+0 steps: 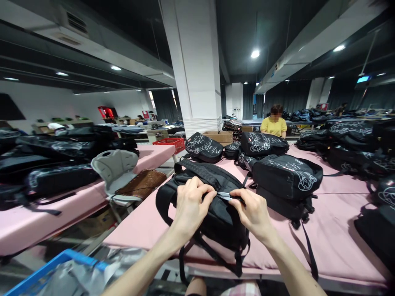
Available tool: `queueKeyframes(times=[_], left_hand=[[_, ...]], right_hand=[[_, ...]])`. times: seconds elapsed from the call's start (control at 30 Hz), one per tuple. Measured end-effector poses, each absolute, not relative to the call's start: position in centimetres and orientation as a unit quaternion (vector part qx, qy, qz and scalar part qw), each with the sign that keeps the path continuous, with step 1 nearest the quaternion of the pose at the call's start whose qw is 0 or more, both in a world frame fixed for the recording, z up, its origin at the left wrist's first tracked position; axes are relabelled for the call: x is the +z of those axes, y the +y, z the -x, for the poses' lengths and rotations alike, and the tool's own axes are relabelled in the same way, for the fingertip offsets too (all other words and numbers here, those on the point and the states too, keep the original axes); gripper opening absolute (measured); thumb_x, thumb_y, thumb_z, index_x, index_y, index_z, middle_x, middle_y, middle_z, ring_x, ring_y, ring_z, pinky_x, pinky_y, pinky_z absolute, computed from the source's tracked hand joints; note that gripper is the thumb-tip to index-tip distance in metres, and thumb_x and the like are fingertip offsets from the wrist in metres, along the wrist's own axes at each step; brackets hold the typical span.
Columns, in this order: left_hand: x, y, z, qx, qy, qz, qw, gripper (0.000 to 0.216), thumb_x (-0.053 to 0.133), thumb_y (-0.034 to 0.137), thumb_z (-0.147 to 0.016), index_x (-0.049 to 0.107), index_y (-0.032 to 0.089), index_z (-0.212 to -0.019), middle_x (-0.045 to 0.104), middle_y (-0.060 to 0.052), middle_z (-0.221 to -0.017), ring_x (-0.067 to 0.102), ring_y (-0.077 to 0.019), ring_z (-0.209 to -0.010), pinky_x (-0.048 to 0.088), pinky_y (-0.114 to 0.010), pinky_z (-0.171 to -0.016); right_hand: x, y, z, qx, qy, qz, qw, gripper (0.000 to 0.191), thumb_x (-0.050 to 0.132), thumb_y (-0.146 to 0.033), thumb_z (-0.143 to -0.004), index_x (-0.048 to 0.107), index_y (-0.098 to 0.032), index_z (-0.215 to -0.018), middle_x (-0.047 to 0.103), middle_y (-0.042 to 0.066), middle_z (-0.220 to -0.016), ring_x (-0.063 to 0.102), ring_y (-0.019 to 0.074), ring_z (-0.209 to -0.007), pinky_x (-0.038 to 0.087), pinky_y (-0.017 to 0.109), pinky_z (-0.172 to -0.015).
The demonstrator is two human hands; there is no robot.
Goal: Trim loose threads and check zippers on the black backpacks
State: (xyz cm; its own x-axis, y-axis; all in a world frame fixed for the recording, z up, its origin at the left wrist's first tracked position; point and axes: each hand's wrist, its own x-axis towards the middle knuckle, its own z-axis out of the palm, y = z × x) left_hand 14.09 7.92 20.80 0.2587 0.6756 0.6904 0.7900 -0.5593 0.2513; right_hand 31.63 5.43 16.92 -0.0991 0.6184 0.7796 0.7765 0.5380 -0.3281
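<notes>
A black backpack [216, 181] lies on the pink table [333, 242] in front of me, straps hanging over the near edge. My left hand [190, 205] rests on its top with fingers curled, pinching the fabric. My right hand [253, 211] is closed on a small metal tool [225, 196], perhaps scissors or a zipper pull, held against the bag between both hands.
More black backpacks with white drawings [286, 174] are piled across the table and on the pink table at left [46, 213]. A grey chair [115, 168] stands in the aisle. A person in a yellow shirt [273, 125] sits at the far end. A blue crate [52, 269] sits at lower left.
</notes>
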Motion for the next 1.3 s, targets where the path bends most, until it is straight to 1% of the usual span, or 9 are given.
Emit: queueKeyframes(times=[0.3, 0.43, 0.53, 0.67, 0.87, 0.97, 1.07, 1.2, 1.3], left_hand=[[20.7, 7.7, -14.1, -0.403, -0.459, 0.79, 0.057, 0.018, 0.053, 0.029, -0.083, 0.066, 0.022, -0.072, 0.051, -0.001, -0.072, 0.049, -0.0178, -0.077, 0.032, -0.033, -0.071], [20.8, 7.2, -13.5, -0.408, -0.448, 0.795, 0.029, 0.021, 0.05, 0.032, -0.083, 0.066, 0.022, -0.072, 0.052, -0.001, -0.072, 0.049, -0.0175, -0.077, 0.032, -0.033, -0.072], [21.1, 6.7, -12.8, -0.397, -0.424, 0.814, -0.023, 0.037, 0.042, 0.039, -0.087, 0.062, 0.021, -0.062, 0.053, -0.001, -0.068, 0.048, -0.0169, -0.074, 0.032, -0.033, -0.073], [21.3, 6.3, -12.3, -0.401, -0.4, 0.821, -0.069, 0.052, 0.025, 0.039, -0.093, 0.055, 0.02, -0.054, 0.055, -0.001, -0.065, 0.047, -0.0168, -0.073, 0.032, -0.034, -0.075], [20.8, 6.3, -11.7, -0.391, -0.371, 0.841, -0.032, 0.044, 0.026, 0.035, -0.093, 0.054, 0.02, -0.063, 0.054, -0.001, -0.07, 0.049, -0.0166, -0.075, 0.034, -0.032, -0.072], [20.5, 6.2, -11.3, -0.394, -0.348, 0.851, -0.013, 0.034, 0.031, 0.03, -0.092, 0.054, 0.019, -0.07, 0.056, -0.001, -0.075, 0.05, -0.0161, -0.078, 0.035, -0.031, -0.073], [20.4, 6.0, -11.0, -0.403, -0.329, 0.854, 0.0, 0.023, 0.035, 0.025, -0.091, 0.053, 0.019, -0.076, 0.057, -0.001, -0.079, 0.052, -0.0156, -0.081, 0.037, -0.03, -0.075], [20.2, 6.1, -10.3, -0.418, -0.312, 0.853, 0.014, 0.016, 0.038, 0.021, -0.089, 0.051, 0.019, -0.081, 0.059, -0.002, -0.082, 0.054, -0.015, -0.082, 0.041, -0.028, -0.075], [19.7, 7.1, -8.6, -0.442, -0.311, 0.839, 0.069, 0.013, 0.041, 0.022, -0.088, 0.053, 0.019, -0.087, 0.063, -0.005, -0.091, 0.057, -0.0174, -0.091, 0.042, -0.032, -0.083]], right_hand=[[16.5, 5.2, -31.1, -0.074, -0.741, 0.468, 0.476, 0.013, 0.048, -0.023, -0.088, 0.061, -0.019, -0.089, 0.067, 0.003, -0.081, 0.062, 0.0153, -0.072, 0.042, 0.024, -0.066], [16.6, 5.0, -31.8, -0.014, -0.727, 0.476, 0.495, 0.014, 0.048, -0.023, -0.088, 0.062, -0.02, -0.085, 0.068, 0.002, -0.078, 0.062, 0.0142, -0.069, 0.043, 0.022, -0.063], [16.8, 5.3, -32.7, 0.008, -0.694, 0.507, 0.511, 0.014, 0.05, -0.025, -0.086, 0.063, -0.021, -0.088, 0.07, 0.001, -0.082, 0.064, 0.0143, -0.07, 0.043, 0.021, -0.059], [17.2, 5.6, -33.0, -0.026, -0.699, 0.526, 0.483, 0.016, 0.049, -0.027, -0.086, 0.064, -0.021, -0.089, 0.07, 0.002, -0.081, 0.065, 0.016, -0.069, 0.043, 0.024, -0.062], [18.0, 5.6, -32.6, -0.065, -0.724, 0.522, 0.447, 0.015, 0.049, -0.025, -0.087, 0.064, -0.021, -0.086, 0.07, 0.004, -0.079, 0.065, 0.0163, -0.071, 0.042, 0.023, -0.064], [18.3, 5.6, -32.9, -0.029, -0.734, 0.521, 0.434, 0.017, 0.047, -0.023, -0.088, 0.063, -0.021, -0.082, 0.068, 0.001, -0.073, 0.064, 0.0147, -0.065, 0.041, 0.022, -0.061], [18.6, 5.7, -32.9, 0.015, -0.724, 0.525, 0.448, 0.014, 0.048, -0.023, -0.088, 0.062, -0.021, -0.084, 0.069, -0.001, -0.074, 0.064, 0.0137, -0.066, 0.041, 0.021, -0.062], [18.7, 5.9, -32.2, -0.036, -0.73, 0.524, 0.437, 0.013, 0.05, -0.024, -0.087, 0.062, -0.021, -0.087, 0.069, 0.002, -0.082, 0.064, 0.016, -0.073, 0.042, 0.023, -0.066], [18.5, 5.8, -32.2, -0.068, -0.732, 0.521, 0.433, 0.016, 0.048, -0.024, -0.087, 0.062, -0.02, -0.084, 0.068, 0.005, -0.081, 0.063, 0.0177, -0.074, 0.042, 0.025, -0.066]])
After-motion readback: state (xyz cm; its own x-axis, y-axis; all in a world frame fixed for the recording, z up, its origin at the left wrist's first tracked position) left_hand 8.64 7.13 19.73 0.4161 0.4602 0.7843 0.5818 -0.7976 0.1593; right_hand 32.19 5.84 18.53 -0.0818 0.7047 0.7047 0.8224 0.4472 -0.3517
